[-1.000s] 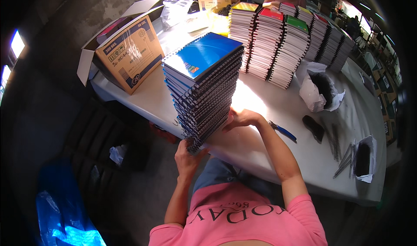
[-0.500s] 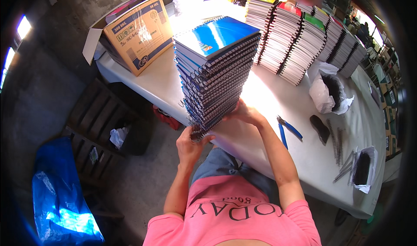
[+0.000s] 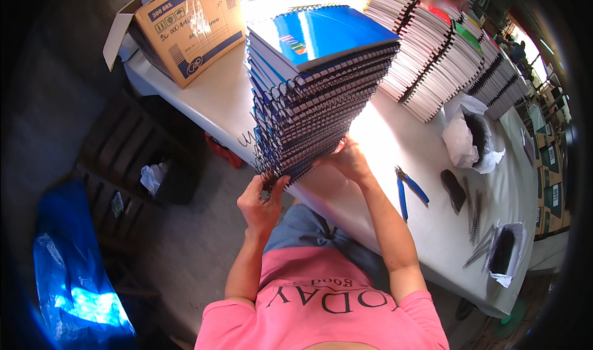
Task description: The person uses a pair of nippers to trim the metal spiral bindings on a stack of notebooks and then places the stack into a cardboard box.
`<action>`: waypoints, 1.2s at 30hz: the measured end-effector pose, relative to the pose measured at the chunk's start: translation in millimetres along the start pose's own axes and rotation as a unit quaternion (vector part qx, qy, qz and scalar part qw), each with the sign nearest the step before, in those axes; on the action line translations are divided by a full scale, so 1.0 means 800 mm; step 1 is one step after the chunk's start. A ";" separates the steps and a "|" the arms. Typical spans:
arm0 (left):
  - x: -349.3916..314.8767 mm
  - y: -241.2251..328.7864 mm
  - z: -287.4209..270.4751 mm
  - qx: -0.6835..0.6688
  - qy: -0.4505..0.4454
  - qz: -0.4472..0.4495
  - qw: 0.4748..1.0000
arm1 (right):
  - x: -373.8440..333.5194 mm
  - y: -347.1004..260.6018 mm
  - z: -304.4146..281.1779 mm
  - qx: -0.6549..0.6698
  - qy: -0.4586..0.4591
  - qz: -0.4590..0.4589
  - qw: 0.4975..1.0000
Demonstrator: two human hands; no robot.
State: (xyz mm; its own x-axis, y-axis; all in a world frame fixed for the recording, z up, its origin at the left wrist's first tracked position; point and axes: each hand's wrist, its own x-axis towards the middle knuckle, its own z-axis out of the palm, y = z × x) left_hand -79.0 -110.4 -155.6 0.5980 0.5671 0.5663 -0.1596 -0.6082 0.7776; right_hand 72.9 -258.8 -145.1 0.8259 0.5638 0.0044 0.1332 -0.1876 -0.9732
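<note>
A tall stack of spiral notebooks (image 3: pixel 321 90) with blue covers rises at the near edge of the white-covered table, its black wire bindings facing me. At the stack's lower left corner my left hand (image 3: pixel 260 200) is closed, its thumb against the bindings and its other fingers partly hidden. My right hand (image 3: pixel 347 162) grips the lower right side, near the bottom notebooks; its fingertips are partly out of sight. Some wire ends stick out from the stack's left side. To the right of my right forearm lie blue-handled pliers (image 3: pixel 410 189).
Further stacks of bound notebooks (image 3: pixel 420 53) fill the table's far right, with another person's blurred hand above. A cardboard box (image 3: pixel 188 32) stands at the far left. Right of the pliers are a dark oblong object (image 3: pixel 453 190), loose wire coils (image 3: pixel 474 217) and white-wrapped bundles (image 3: pixel 464 141).
The stack looks larger and leans more to the upper right, its top nearer to me. Both hands stay at its lower end. The whole view has shifted slightly.
</note>
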 end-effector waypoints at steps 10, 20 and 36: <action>0.001 -0.003 -0.003 -0.048 -0.025 -0.015 0.998 | 0.004 0.015 0.000 -0.004 0.002 -0.003 1.000; 0.004 -0.007 0.004 -0.217 -0.019 -0.119 0.969 | -0.040 -0.053 -0.023 -0.391 0.021 0.073 0.917; -0.030 -0.034 0.017 -0.019 -0.035 -0.030 0.999 | -0.201 0.050 -0.075 -0.547 0.230 0.095 0.799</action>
State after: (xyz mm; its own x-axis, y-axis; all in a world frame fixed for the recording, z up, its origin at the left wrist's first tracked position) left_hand -78.3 -114.7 -194.2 0.6609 0.5612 0.4983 -0.1504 -0.5515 0.8205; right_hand -21.5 -404.8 -170.9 0.9685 0.1338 0.2100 0.1737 -0.9674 -0.1844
